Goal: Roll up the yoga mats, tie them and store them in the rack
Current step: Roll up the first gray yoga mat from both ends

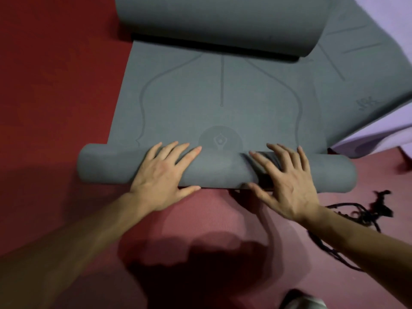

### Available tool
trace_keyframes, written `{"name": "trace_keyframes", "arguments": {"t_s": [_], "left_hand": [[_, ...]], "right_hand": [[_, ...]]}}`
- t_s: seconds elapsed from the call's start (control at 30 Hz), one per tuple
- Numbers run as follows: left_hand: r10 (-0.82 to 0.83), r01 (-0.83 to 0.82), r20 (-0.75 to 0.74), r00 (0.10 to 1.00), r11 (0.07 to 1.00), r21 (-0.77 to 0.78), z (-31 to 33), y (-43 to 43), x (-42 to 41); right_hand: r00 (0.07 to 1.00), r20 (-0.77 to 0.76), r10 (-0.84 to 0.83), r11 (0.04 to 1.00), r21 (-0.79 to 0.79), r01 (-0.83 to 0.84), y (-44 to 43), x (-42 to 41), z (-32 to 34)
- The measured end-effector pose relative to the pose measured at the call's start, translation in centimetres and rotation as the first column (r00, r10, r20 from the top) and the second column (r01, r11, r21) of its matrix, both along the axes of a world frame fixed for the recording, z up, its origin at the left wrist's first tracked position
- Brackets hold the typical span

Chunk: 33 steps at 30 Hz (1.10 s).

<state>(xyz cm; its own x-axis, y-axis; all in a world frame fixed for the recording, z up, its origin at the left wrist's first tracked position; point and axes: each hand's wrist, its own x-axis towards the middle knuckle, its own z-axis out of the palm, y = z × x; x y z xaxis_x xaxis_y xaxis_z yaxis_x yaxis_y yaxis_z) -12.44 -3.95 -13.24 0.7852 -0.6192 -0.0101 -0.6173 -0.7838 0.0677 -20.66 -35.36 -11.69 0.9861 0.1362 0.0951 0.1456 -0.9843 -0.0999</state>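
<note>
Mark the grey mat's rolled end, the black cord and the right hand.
grey mat's rolled end [218, 170]: head view, bare middle of roll.
black cord [365, 216]: head view, tangled part.
right hand [289, 186]: head view, back of hand.

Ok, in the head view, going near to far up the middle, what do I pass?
Pinkish-red mat → near roll of the grey mat, with left hand and right hand pressed flat on it → round emblem on the mat's flat stretch → large grey roll at the far end.
</note>
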Motion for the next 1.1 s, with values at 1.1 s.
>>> {"name": "trace_keyframes", "arguments": {"t_s": [1.1], "left_hand": [[-0.016, 0.025, 0.095, 0.995, 0.996, -0.087, 0.3, 1.4, -3.4]], "right_hand": [[0.997, 0.044, 0.071, 0.997, 0.009, -0.071, 1.0, -4.0, -0.8]]}}
